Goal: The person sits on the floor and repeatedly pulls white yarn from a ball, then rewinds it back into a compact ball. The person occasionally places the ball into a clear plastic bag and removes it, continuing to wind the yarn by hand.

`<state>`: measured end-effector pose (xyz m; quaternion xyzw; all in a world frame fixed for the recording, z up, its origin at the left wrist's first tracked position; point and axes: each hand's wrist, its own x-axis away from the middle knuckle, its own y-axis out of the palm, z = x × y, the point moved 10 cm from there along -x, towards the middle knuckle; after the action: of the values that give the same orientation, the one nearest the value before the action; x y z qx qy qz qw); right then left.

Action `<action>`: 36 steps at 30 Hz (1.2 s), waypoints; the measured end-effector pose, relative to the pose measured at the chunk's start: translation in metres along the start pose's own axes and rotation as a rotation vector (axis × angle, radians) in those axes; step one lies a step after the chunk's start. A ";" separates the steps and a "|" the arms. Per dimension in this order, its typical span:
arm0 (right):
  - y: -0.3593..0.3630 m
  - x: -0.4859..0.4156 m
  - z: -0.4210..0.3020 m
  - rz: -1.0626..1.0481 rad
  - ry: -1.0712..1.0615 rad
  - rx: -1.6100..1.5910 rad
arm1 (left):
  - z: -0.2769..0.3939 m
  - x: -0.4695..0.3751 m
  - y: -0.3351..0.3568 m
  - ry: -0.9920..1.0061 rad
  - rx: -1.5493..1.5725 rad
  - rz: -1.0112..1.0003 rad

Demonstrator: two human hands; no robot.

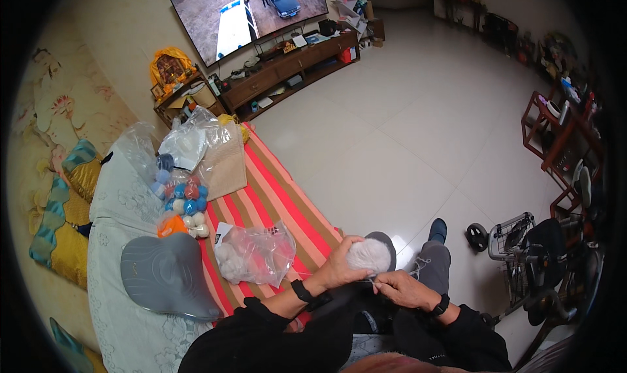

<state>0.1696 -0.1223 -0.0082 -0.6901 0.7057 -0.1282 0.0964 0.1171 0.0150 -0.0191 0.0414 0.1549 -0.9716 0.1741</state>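
My left hand (343,265) is closed around the edge of a fuzzy white piece (368,256), which looks knitted or furry and lies above my lap. My right hand (402,289) is at the lower right edge of that piece, its thumb and fingertips pinching white yarn (373,281). Loose yarn strands (420,266) hang over my right knee. To the left, a clear plastic bag (274,255) with white yarn balls (230,263) lies on a striped cover (254,192). Whether a needle or hook is in my fingers cannot be made out.
On the sofa are a grey cushion (169,275), several blue, red and white yarn balls (188,197), an orange bag (172,225) and clear plastic bags (196,128). A wheeled walker (512,245) stands on the right. Ahead are a wooden TV cabinet (289,67) and a television (250,18).
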 end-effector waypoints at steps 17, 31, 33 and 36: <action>-0.058 -0.008 -0.006 0.297 -0.128 0.111 | 0.000 0.026 0.066 -0.170 0.438 -0.504; -0.017 -0.009 0.116 0.259 0.270 -0.598 | 0.012 0.015 0.058 -0.093 0.442 -0.369; -0.015 -0.009 0.117 0.258 0.238 -0.626 | 0.007 0.016 0.060 -0.140 0.454 -0.406; -0.012 -0.006 0.123 0.250 0.288 -0.611 | -0.004 0.019 0.058 -0.183 0.441 -0.396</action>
<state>0.2200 -0.1223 -0.1210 -0.5703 0.7968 0.0056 -0.1997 0.1203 -0.0418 -0.0423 -0.0406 -0.0709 -0.9965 -0.0188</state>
